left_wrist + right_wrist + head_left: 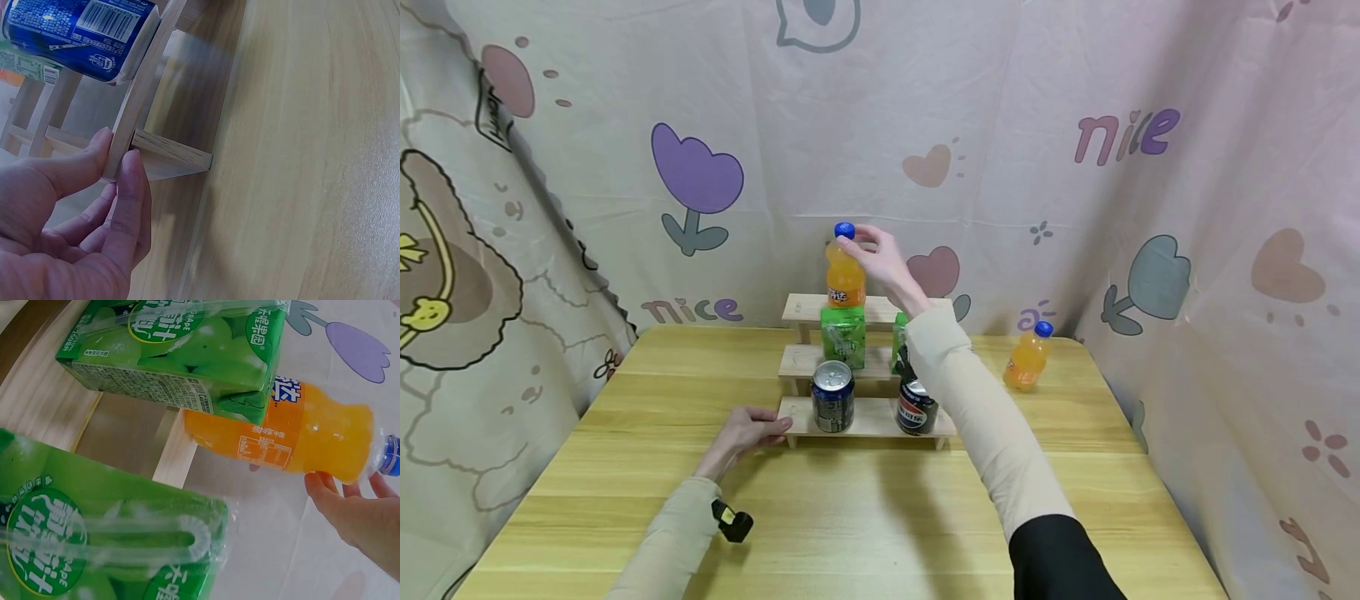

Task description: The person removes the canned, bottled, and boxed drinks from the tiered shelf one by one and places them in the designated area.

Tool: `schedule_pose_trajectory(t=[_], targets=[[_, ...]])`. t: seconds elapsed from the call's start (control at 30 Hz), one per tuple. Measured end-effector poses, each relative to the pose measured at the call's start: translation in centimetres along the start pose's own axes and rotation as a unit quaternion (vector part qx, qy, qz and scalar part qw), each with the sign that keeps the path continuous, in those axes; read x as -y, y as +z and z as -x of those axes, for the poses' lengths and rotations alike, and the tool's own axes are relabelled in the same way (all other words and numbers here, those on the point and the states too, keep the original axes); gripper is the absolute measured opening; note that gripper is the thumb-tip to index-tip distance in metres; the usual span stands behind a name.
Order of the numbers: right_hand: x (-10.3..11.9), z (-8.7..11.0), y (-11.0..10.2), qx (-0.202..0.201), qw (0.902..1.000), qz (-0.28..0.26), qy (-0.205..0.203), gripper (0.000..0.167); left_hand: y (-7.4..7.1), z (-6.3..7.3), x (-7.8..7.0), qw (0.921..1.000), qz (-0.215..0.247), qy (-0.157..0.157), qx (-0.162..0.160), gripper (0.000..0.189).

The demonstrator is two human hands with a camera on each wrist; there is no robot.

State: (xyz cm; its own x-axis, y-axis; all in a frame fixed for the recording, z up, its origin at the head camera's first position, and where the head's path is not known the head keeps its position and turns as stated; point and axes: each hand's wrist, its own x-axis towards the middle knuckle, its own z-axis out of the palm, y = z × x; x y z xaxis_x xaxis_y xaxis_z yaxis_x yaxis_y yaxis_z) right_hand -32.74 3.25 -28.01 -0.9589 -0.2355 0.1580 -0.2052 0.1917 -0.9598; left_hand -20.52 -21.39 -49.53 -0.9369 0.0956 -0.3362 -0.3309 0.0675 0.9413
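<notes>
A bottle of orange soda with a blue cap stands upright on the top step of a wooden tiered shelf. My right hand holds it near its neck, thumb in front and fingers behind; in the right wrist view the fingertips meet the bottle's upper side. Down at the shelf's lowest step, my left hand pinches the left end of the board between thumb and fingers. A dark blue can stands on that step close to this hand.
Two green grape juice boxes occupy the middle step, the right one partly hidden by my sleeve in the head view. A black can stands at the lowest step's right. Another orange soda bottle is on the table, right of the shelf.
</notes>
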Motion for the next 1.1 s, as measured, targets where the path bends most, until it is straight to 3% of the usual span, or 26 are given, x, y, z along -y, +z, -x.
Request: schedule_pose_trajectory(t=[0.33, 0.7, 1.1], targets=[[0.2, -0.6, 0.4, 0.007, 0.9996, 0.000, 0.026, 0.052, 0.0, -0.1, 0.0, 1.0000, 0.001, -0.003, -0.004, 0.040], [0.2, -0.8, 0.8, -0.004, 0.9999, -0.002, 0.015, 0.040, 0.0, -0.3, 0.0, 0.9999, 0.004, -0.009, -0.011, 0.036], [-0.1, -1.1, 0.6, 0.002, 0.9999, 0.001, 0.013, 0.047, 0.1, -0.1, 0.0, 0.9999, 0.001, -0.012, -0.010, 0.043]])
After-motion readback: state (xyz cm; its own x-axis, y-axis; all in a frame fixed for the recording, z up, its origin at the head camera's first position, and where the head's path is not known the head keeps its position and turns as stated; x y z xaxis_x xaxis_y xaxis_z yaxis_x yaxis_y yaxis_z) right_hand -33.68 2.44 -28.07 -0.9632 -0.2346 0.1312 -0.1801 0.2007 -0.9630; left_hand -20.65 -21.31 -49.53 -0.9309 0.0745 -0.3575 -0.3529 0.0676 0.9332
